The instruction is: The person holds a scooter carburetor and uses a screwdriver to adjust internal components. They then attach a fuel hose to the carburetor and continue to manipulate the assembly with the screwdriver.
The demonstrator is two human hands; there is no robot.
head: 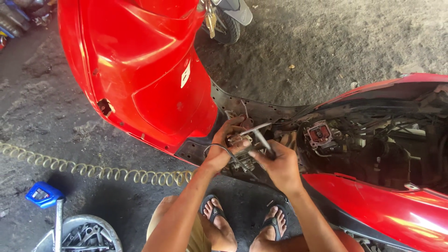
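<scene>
2 hands grip tight: left hand (227,145) on a boxy metal carburetor (241,143), right hand (278,164) on thin pliers (262,138).

Seen from above, a person with both forearms bare — no sleeves, gloves, watch or rings. The left hand (225,145) and right hand (279,164) are ungloved. Tan shorts cover the thighs; black flip-flops — thin-strapped — on both feet.

Both hands meet at centre: left hand (224,142) grips a carburettor (240,145). Right hand (279,164) holds a tool (262,139). Scooter (144,70) spans twelve to four o'clock.
</scene>
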